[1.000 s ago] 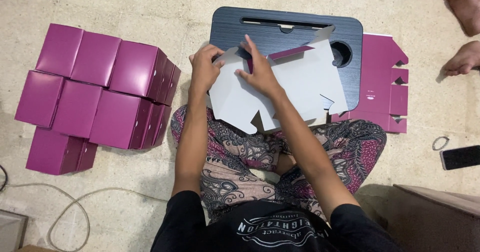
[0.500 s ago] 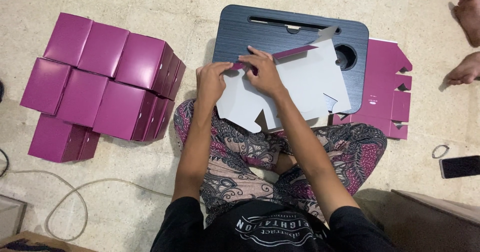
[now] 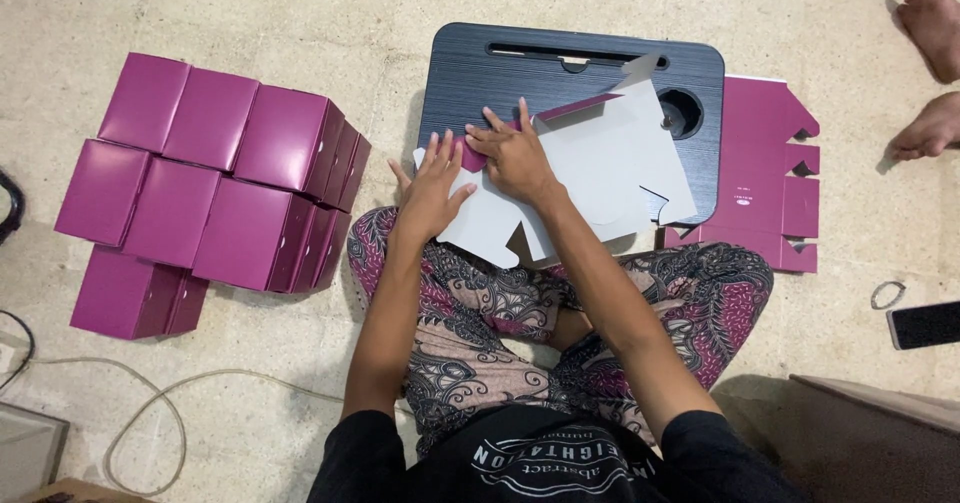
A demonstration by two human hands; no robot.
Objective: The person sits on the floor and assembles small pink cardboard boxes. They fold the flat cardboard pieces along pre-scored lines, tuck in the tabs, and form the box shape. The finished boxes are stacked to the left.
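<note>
A flat die-cut box blank [image 3: 610, 163], grey inside and magenta outside, lies on a dark lap tray [image 3: 490, 73] in front of me. My left hand [image 3: 432, 185] presses flat on its left part, fingers spread. My right hand [image 3: 512, 151] presses down a folded flap whose magenta side shows at the blank's upper left. Both hands sit side by side, nearly touching.
Several folded magenta boxes [image 3: 215, 183] are stacked on the floor at left. Flat magenta blanks [image 3: 770, 173] lie right of the tray. Another person's bare feet [image 3: 930, 73] are at top right. A phone [image 3: 922, 323], a ring-shaped band [image 3: 886, 295] and a cable [image 3: 150, 403] lie on the floor.
The flap at the blank's upper left has been folded further over, and both hands have slid down onto it, pressing flatter. The view has shifted slightly.
</note>
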